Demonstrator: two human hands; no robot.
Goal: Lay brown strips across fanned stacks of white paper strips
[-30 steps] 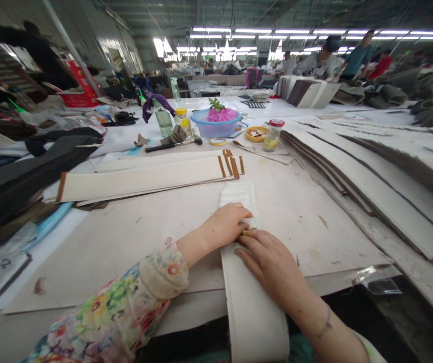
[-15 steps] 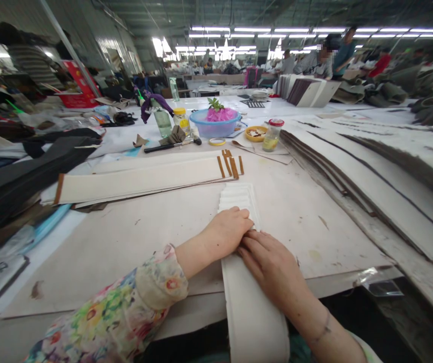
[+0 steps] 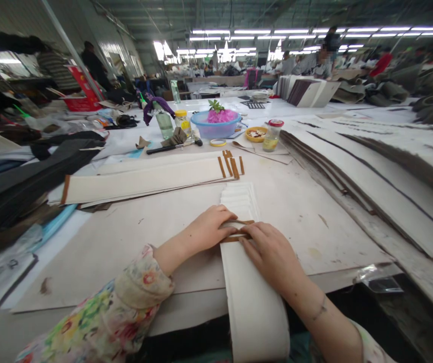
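A long white strip (image 3: pixel 254 302) with a brown end band (image 3: pixel 235 239) runs down over the table's front edge, its lower part hanging. Beyond it lies a fanned stack of white strips (image 3: pixel 239 194), their far ends stepped. My left hand (image 3: pixel 212 229) reaches in from the left, thumb and fingers closed at a brown-edged end. From the right, my right hand (image 3: pixel 269 249) has bent fingers at the same end, thumb side along the white strip. The two hands' fingertips nearly meet there. What lies under the fingertips is partly hidden.
White strips with brown ends (image 3: pixel 156 179) lie behind to the left, with a black-handled brush (image 3: pixel 167 147). Farther back are a blue basin (image 3: pixel 216 126), jar (image 3: pixel 272 136) and yellow dish (image 3: pixel 256 133). Large white panels (image 3: pixel 383 176) cover the right; dark cloth (image 3: pixel 50 156), left.
My hands have moved apart from their overlap; the left went slightly left. Brown edges now show between them, where the fingers covered them before.
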